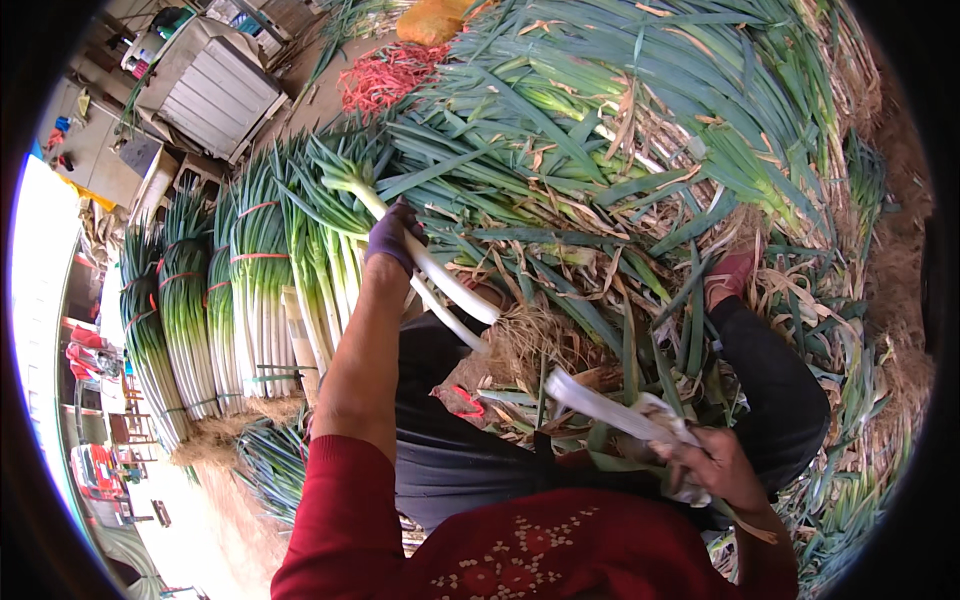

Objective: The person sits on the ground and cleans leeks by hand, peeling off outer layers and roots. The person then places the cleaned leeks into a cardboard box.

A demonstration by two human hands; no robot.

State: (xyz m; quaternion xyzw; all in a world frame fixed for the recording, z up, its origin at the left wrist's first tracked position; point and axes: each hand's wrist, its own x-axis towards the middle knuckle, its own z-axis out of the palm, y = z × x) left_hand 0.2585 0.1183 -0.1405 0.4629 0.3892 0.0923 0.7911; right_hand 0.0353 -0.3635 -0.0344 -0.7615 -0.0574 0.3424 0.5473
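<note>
My left hand, in a dark purple glove, grips two long green onions by their upper white shanks. Their green leaves point up and left, and their roots hang over my lap. Bare, my right hand holds a strip of pale outer onion skin beside my right thigh, apart from those onions. Left of my left hand, loose cleaned onions stand against a row of tied onion bundles with white stems and dark green tops.
A large heap of untrimmed onions lies ahead and to the right. Stripped leaves cover the ground between my feet. Red ties lie beyond, near an orange sack. A white ribbed cabinet stands at the far left.
</note>
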